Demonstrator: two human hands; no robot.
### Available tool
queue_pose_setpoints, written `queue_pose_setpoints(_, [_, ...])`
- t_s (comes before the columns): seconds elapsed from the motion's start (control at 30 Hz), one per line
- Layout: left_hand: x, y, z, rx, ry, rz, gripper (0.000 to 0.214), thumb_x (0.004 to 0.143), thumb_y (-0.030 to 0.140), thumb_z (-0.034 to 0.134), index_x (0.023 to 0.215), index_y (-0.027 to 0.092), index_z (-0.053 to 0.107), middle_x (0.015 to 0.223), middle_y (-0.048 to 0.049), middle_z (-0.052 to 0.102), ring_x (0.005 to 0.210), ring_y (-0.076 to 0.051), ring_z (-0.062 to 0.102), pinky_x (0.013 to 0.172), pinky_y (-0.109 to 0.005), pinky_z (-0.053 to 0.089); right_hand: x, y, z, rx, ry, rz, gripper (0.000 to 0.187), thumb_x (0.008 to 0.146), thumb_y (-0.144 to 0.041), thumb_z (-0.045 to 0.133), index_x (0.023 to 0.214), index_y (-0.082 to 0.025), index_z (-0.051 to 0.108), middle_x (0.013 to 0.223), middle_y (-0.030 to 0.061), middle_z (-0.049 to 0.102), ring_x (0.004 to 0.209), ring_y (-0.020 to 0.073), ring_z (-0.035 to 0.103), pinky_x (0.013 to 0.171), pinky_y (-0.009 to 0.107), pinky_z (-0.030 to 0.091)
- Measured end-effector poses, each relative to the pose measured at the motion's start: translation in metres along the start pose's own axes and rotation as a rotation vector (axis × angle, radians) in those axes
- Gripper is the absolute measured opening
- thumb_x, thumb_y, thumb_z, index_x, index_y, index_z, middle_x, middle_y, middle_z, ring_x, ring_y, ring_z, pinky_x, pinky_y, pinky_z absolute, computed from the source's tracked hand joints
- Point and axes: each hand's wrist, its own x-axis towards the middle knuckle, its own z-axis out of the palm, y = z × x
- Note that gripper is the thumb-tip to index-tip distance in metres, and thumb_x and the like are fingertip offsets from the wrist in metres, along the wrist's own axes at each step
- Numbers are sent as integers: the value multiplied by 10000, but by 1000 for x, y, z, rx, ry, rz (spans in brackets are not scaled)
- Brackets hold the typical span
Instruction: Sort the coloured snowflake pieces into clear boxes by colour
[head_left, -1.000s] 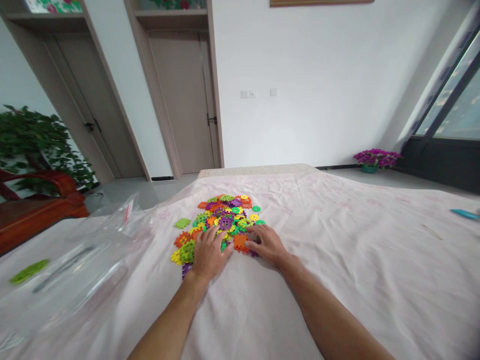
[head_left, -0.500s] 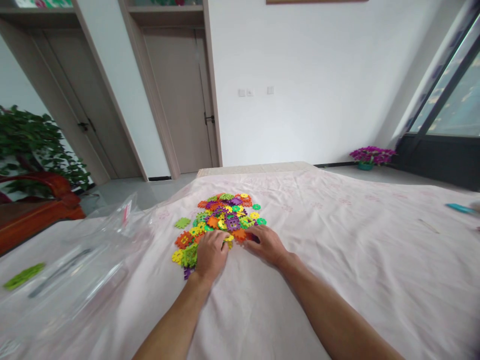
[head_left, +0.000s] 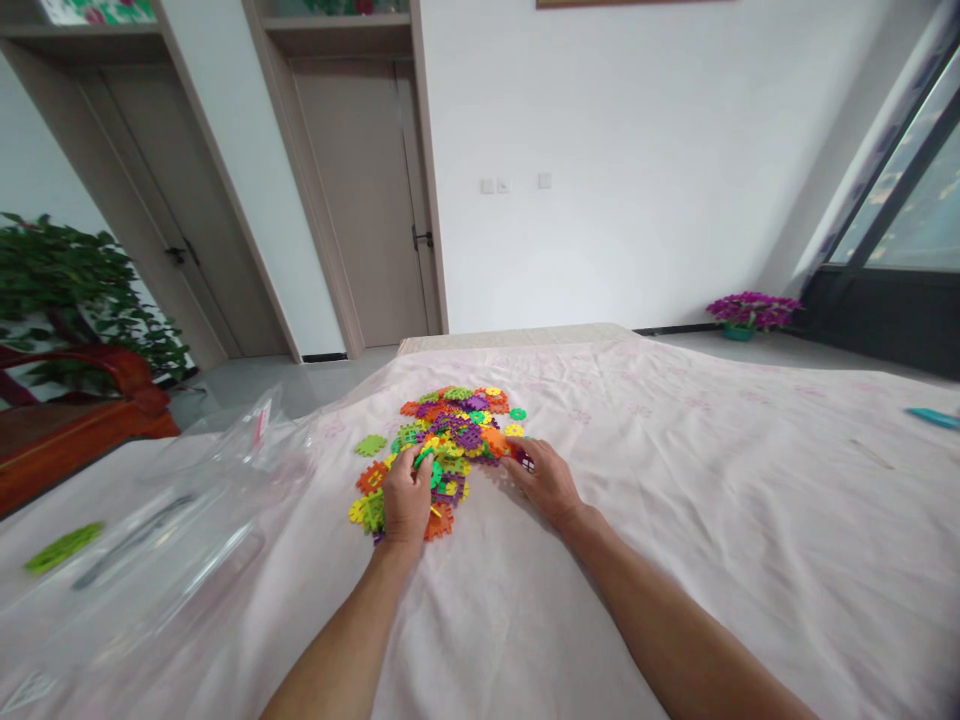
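Observation:
A heap of flat plastic interlocking pieces (head_left: 454, 425) in orange, yellow, green and purple lies on a pale pink bedsheet (head_left: 675, 500). My left hand (head_left: 407, 495) rests on the near left part of the heap, its fingers curled round a green piece (head_left: 424, 458). My right hand (head_left: 544, 477) is at the heap's near right edge, fingers pinched on a small piece that I cannot make out. An orange piece (head_left: 439, 522) lies just right of my left wrist. One green piece (head_left: 370, 445) lies apart to the left.
A clear plastic bag (head_left: 172, 520) lies on the sheet at the left, with a green strip (head_left: 64, 546) beyond it. A teal object (head_left: 932, 418) lies at the far right edge. Past the bed are two doors, a red wooden chair (head_left: 82, 410) and potted plants.
Both hands have slid over the near edge of the heap and gone from flat to curled. The left hand now pinches a green piece; an orange piece lies uncovered beside its wrist.

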Motion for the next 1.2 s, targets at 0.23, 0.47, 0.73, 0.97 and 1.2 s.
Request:
queue_pose_setpoints(0.23, [4, -2, 0, -172, 76, -161, 294, 845, 427, 582, 982, 179, 662, 915, -51, 711, 830, -206, 660, 784, -307, 520, 2, 9, 2, -99, 110, -59, 369, 881, -374, 643, 1214, -215, 628, 1205, 86, 670, 1083, 252, 584, 954, 396, 454])
queue_pose_setpoints(0.47, [6, -11, 9, -358, 44, -248, 349, 803, 331, 633, 1118, 183, 611, 1044, -71, 699, 939, -205, 680, 869, -323, 536, 3, 4, -2, -238, 101, -107, 383, 889, -359, 640, 1249, -233, 606, 1232, 83, 660, 1103, 269, 560, 932, 418, 423])
queue_pose_setpoints(0.73, [7, -9, 11, -325, 45, -235, 387, 784, 297, 653, 1149, 177, 602, 1054, -79, 696, 954, -214, 682, 888, -343, 539, 1, -5, -5, -276, 45, -205, 423, 898, -361, 642, 1295, -232, 574, 1241, 80, 659, 1113, 272, 547, 943, 418, 400])
queue_pose_setpoints(0.97, [3, -2, 8, -177, 32, -95, 360, 817, 228, 617, 1177, 226, 610, 1156, -76, 675, 1063, -231, 647, 963, -394, 504, 1, -12, -4, -266, 17, -243, 434, 898, -441, 628, 1278, -236, 585, 1215, 81, 674, 1068, 264, 570, 897, 401, 417])
queue_pose_setpoints(1.2, [3, -2, 8, -79, 65, 65, 440, 814, 184, 622, 1247, 223, 553, 1142, -92, 636, 1002, -227, 638, 921, -414, 521, 1, -13, -7, -244, 29, -248, 436, 899, -458, 620, 1276, -241, 587, 1209, 77, 678, 1056, 261, 578, 882, 397, 422])
